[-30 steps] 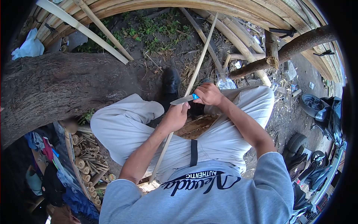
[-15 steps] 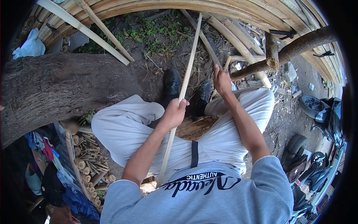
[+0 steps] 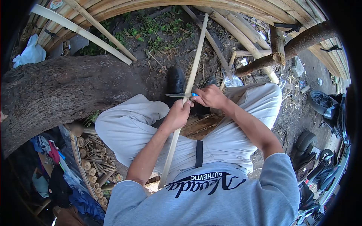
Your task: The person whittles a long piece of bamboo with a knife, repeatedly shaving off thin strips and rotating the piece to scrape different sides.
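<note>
A long pale bamboo strip slants from my lap up past my shoes. My left hand is closed around it near its middle, thumb along its face. A knife with a blue handle is in my right hand, which is closed on the handle just right of the strip. The blade points left and crosses the strip right above my left thumb. Below my hands, a wooden piece shows between my legs.
A thick tree trunk lies to the left. Cut bamboo pieces are piled at lower left. A branch and bamboo poles are at upper right. Long strips curve along the top. Motorbikes stand at far right.
My right hand has come down and left from near the branch to the bamboo strip. The knife blade now shows across the strip. My left hand keeps its hold.
</note>
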The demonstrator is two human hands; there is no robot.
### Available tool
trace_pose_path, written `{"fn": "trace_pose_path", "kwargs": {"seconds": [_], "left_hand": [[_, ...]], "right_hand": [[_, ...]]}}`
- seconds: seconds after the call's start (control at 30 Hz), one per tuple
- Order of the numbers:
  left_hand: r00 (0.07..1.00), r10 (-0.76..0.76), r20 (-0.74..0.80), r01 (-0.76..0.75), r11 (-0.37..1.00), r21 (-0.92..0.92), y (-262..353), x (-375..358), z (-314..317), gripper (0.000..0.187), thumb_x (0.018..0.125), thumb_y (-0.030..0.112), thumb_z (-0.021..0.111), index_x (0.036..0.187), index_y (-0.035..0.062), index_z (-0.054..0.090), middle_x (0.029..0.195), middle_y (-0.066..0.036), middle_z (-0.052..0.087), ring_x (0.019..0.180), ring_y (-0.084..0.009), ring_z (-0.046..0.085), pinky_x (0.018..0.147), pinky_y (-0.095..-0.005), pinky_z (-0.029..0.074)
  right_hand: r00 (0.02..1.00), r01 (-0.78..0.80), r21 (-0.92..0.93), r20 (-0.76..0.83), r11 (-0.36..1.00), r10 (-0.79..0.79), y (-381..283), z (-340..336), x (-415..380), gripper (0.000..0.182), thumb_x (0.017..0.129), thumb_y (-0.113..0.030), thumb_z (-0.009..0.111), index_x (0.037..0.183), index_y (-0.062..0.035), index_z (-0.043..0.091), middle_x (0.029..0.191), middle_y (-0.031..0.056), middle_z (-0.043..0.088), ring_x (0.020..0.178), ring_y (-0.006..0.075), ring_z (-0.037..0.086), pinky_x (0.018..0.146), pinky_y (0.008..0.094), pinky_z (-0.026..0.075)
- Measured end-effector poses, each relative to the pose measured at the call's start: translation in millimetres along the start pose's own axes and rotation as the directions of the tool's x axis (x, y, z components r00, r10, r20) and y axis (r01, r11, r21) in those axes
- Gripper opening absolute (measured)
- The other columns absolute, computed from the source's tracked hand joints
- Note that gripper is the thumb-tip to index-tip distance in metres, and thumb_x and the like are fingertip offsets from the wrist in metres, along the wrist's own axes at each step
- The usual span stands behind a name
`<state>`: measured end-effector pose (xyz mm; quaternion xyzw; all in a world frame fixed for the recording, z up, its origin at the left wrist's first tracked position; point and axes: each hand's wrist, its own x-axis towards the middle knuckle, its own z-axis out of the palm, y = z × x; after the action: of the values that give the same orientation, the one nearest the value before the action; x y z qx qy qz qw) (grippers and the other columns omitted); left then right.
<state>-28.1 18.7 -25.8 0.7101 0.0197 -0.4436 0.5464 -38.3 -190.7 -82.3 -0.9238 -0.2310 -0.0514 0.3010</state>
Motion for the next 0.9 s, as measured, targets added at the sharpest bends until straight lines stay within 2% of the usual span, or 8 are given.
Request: {"fn": "trace_pose_path", "kwargs": {"seconds": [0.17, 0.27, 0.33, 0.43, 0.57, 0.63, 0.73, 0.9], "left_hand": [[0.999, -0.025, 0.033, 0.022, 0.996, 0.089, -6, 1, 3, 0.033, 0.109, 0.026, 0.037, 0.107, -0.0031, 0.052, 0.063, 0.002, 0.04, 0.041, -0.0072, 0.036, 0.036, -0.0282, 0.033], [0.996, -0.083, 0.025, 0.079, 0.988, 0.133, 5, -12, 11, 0.033, 0.109, 0.026, 0.037, 0.107, -0.0031, 0.052, 0.063, 0.002, 0.04, 0.041, -0.0076, 0.037, 0.036, -0.0281, 0.033], [0.997, -0.07, 0.038, 0.065, 0.99, 0.129, 5, -13, 15, 0.033, 0.109, 0.026, 0.036, 0.106, -0.0033, 0.052, 0.062, 0.004, 0.038, 0.041, -0.0062, 0.034, 0.037, -0.0271, 0.033], [0.989, -0.095, 0.11, 0.107, 0.988, -0.111, 11, -5, 11, 0.033, 0.109, 0.026, 0.036, 0.108, -0.0031, 0.051, 0.063, 0.006, 0.035, 0.042, -0.0041, 0.031, 0.037, -0.0257, 0.031], [0.982, -0.108, 0.153, 0.143, 0.959, -0.244, 14, 3, 1, 0.036, 0.109, 0.028, 0.038, 0.112, -0.0038, 0.053, 0.06, 0.006, 0.035, 0.042, -0.0048, 0.032, 0.037, -0.0262, 0.032], [0.974, -0.147, 0.173, 0.195, 0.933, -0.302, 14, 3, -5, 0.035, 0.109, 0.029, 0.038, 0.112, -0.0028, 0.053, 0.063, 0.007, 0.034, 0.044, -0.0029, 0.03, 0.037, -0.0247, 0.031], [0.975, -0.153, 0.159, 0.194, 0.939, -0.285, 19, 0, -8, 0.035, 0.109, 0.028, 0.039, 0.112, -0.0025, 0.054, 0.066, 0.006, 0.035, 0.045, -0.0027, 0.031, 0.037, -0.0241, 0.031], [0.979, -0.13, 0.158, 0.168, 0.952, -0.257, 14, 2, -7, 0.035, 0.109, 0.029, 0.039, 0.11, -0.0027, 0.055, 0.065, 0.006, 0.036, 0.045, -0.0033, 0.033, 0.037, -0.0243, 0.032]], "right_hand": [[0.99, 0.131, 0.012, -0.05, 0.991, -0.131, 29, 18, 1, 0.037, 0.1, -0.041, 0.054, 0.085, -0.0076, 0.06, 0.052, 0.0139, 0.053, 0.05, 0.0362, 0.058, 0.048, 0.0465, 0.047], [0.974, -0.226, -0.183, -0.074, 0.957, 0.216, 69, 21, 2, 0.042, 0.103, -0.041, 0.047, 0.087, -0.0051, 0.062, 0.058, 0.0187, 0.06, 0.055, 0.0395, 0.062, 0.051, 0.0491, 0.05], [0.761, -0.643, -0.225, -0.079, 0.732, 0.644, 94, 19, 4, 0.055, 0.106, -0.044, 0.037, 0.087, -0.0018, 0.065, 0.069, 0.0256, 0.065, 0.069, 0.0456, 0.067, 0.063, 0.0537, 0.054], [0.582, -0.81, -0.143, -0.08, 0.569, 0.809, 157, 51, -30, 0.057, 0.107, -0.045, 0.034, 0.095, 0.0008, 0.066, 0.076, 0.0265, 0.066, 0.074, 0.0474, 0.065, 0.071, 0.053, 0.054], [0.599, -0.797, -0.059, -0.209, 0.601, 0.773, 93, 12, 9, 0.056, 0.107, -0.042, 0.034, 0.09, 0.0011, 0.065, 0.077, 0.0295, 0.066, 0.083, 0.0482, 0.066, 0.078, 0.055, 0.052], [0.765, -0.602, 0.161, -0.165, 0.782, 0.623, 51, -11, 18, 0.05, 0.107, -0.039, 0.038, 0.086, -0.0001, 0.064, 0.071, 0.0267, 0.064, 0.074, 0.0462, 0.064, 0.069, 0.0541, 0.051], [0.93, -0.366, 0.179, 0.047, 0.913, 0.364, 9, -18, 10, 0.04, 0.105, -0.029, 0.045, 0.083, -0.0006, 0.06, 0.062, 0.0242, 0.056, 0.063, 0.0443, 0.059, 0.06, 0.0513, 0.047], [0.981, -0.179, 0.151, 0.102, 0.972, 0.165, -13, -8, -11, 0.034, 0.102, -0.032, 0.051, 0.083, -0.0062, 0.063, 0.058, 0.019, 0.057, 0.058, 0.0398, 0.06, 0.055, 0.0487, 0.048]]}}
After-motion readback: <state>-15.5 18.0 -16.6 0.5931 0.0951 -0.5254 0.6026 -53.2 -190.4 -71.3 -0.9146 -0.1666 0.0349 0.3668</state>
